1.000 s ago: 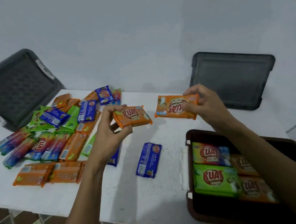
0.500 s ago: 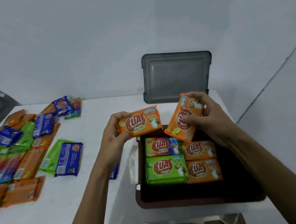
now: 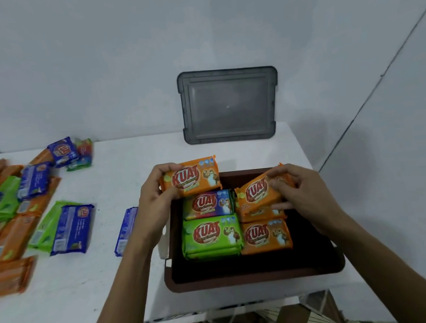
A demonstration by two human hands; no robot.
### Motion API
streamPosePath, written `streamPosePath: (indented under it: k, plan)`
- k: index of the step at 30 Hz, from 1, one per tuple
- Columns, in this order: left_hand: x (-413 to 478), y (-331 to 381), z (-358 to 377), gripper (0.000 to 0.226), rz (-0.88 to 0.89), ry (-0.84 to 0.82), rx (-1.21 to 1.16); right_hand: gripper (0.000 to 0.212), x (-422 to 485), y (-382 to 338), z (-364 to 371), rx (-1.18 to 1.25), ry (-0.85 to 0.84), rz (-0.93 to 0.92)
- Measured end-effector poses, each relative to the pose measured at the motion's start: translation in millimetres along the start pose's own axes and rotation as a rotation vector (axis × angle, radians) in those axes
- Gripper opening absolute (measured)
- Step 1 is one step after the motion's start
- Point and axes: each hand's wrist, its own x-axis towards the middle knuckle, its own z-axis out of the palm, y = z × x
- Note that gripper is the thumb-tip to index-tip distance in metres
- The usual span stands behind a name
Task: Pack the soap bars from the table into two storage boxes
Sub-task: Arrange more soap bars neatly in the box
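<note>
Now both hands are over the brown storage box (image 3: pixel 255 278) at the right end of the white table (image 3: pixel 120 289), each carrying one orange soap bar. The right hand (image 3: pixel 306 198) has its fingers (image 3: pixel 281 205) closed around the far end of a tilted orange bar (image 3: pixel 256 193), whose low end is at or just above the orange bars already stacked in the box's back right; I cannot tell whether it touches them. The left hand (image 3: pixel 155 201) pinches the near left corner of a second orange bar (image 3: pixel 191 176), held level above the box's back left corner, over a multicoloured bar (image 3: pixel 207 204).

To set the right bar down well, I would level it first, square it with the orange bar (image 3: pixel 265 236) in front, then let go only once it lies flat, so that it does not slide off the stack. The left bar should probably wait until the right hand is clear, since the two hands are near each other.

Packed bars fill the back of the box, with a green bar (image 3: pixel 210 236) at front left; the dark strip nearest the person is still free, and so is the right side. A grey lid (image 3: pixel 229 104) leans on the wall behind, well apart. Loose bars (image 3: pixel 69 229) lie on the table to the left, one blue bar (image 3: pixel 124 229) just beside the left wrist, so pulling back leftward needs care.
</note>
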Motion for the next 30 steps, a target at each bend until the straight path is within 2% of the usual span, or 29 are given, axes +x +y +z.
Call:
streamPosePath:
  k: [6,9,13,17,20,24,30]
  plan:
    - [-3,2,2,0.041,-0.015,0.008,0.013,0.013,1,29,17,-0.118,0.057,0.075]
    - [-4,2,1,0.040,-0.020,0.002,0.044,0.012,1,38,19,-0.427,0.054,-0.017]
    - [-3,3,2,0.039,-0.025,-0.010,0.054,0.011,2,52,25,-0.692,0.064,-0.153]
    - [-3,3,3,0.038,-0.025,-0.009,0.069,0.021,2,52,31,-0.886,0.080,-0.139]
    - [-3,3,3,0.039,-0.026,-0.012,0.074,0.019,0,49,31,-0.880,0.038,-0.110]
    - [-5,5,4,0.039,-0.025,-0.023,0.083,0.014,1,38,28,-0.720,-0.063,-0.031]
    - [-5,8,7,0.040,-0.017,-0.042,0.081,0.020,1,27,20,-0.586,-0.173,0.096]
